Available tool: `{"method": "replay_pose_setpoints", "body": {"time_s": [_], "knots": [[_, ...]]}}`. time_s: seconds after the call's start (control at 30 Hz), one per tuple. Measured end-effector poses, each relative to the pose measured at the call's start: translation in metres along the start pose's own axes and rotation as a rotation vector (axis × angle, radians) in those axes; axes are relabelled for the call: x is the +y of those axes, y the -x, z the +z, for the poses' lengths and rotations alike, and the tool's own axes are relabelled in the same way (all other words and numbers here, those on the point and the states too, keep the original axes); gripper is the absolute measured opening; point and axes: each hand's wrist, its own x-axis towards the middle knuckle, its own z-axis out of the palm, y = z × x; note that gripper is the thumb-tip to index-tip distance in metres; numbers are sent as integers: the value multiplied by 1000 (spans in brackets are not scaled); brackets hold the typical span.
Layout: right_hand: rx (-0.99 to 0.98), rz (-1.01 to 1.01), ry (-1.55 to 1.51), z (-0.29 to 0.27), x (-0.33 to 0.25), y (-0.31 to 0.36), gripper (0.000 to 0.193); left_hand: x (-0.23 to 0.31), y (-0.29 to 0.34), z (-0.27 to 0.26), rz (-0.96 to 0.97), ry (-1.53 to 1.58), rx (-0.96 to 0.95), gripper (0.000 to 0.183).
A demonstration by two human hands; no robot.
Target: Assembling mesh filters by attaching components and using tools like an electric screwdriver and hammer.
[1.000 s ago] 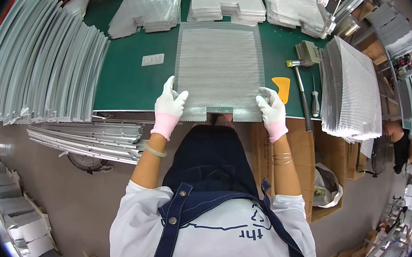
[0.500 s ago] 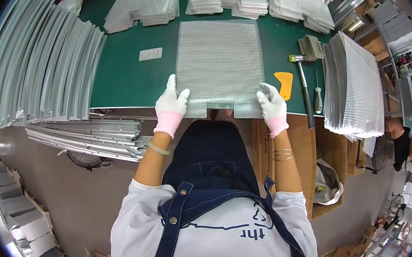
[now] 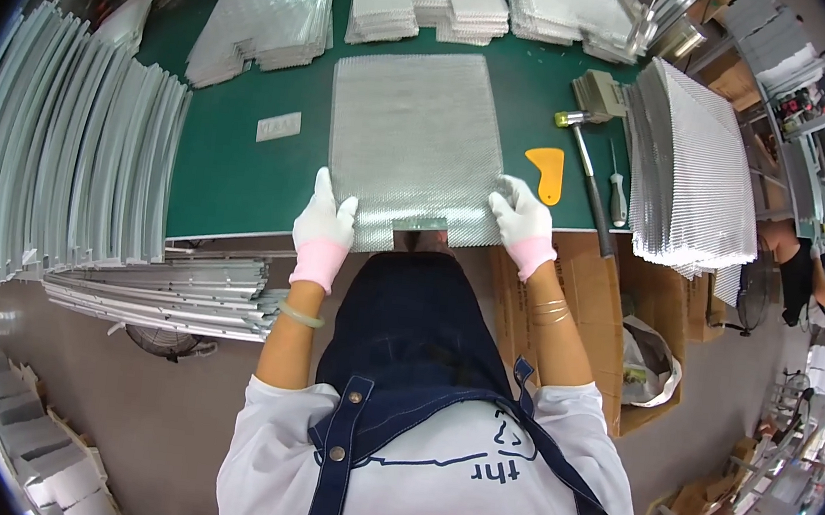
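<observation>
A silvery metal mesh sheet (image 3: 416, 127) lies flat in front of me, its near edge with a square notch reaching past the table's front edge. My left hand (image 3: 323, 226), in a white glove with a pink cuff, grips the sheet's near left corner, thumb and forefinger apart. On the opposite side my right hand (image 3: 522, 224), gloved alike, has its fingers on the near right edge. Fingertips under the sheet are hidden. Right of the sheet lie a yellow scraper (image 3: 545, 175), a hammer (image 3: 589, 166) and a screwdriver (image 3: 618, 194).
Notched mesh stacks (image 3: 424, 2) line the far side of the green table (image 3: 229, 183). Long metal strips (image 3: 83, 142) stand at left; a tall mesh pile (image 3: 698, 167) stands at right. A small pale plate (image 3: 278, 127) lies left of the sheet. Below stands an open cardboard box (image 3: 650, 293).
The whole view has shifted, so everything on the table appears slightly further left and lower. Both hands keep their places on the sheet's sides, with little visible movement against the table.
</observation>
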Motion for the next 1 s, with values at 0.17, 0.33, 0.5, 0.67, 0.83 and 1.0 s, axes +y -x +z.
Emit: {"method": "replay_pose_setpoints", "body": {"time_s": [0.17, 0.33, 0.5, 0.67, 0.83, 1.0], "knots": [[28, -64, 250, 6, 10, -3, 32, -1, -1, 0, 7, -55, -8, 62], [-11, -34, 249, 3, -1, 0, 35, 0, -3, 0, -30, -114, -64, 65], [25, -25, 144, 0, 2, 6, 33, -1, 0, 1, 27, 6, -32, 65], [51, -62, 179, 2, 3, 6, 34, 1, 3, -3, -15, 63, -41, 63], [99, -133, 134, 7, 12, 6, 33, -1, 0, -2, -17, 42, -68, 65], [50, -57, 140, 4, 3, 8, 33, 1, -3, -4, -14, -27, -106, 66]]}}
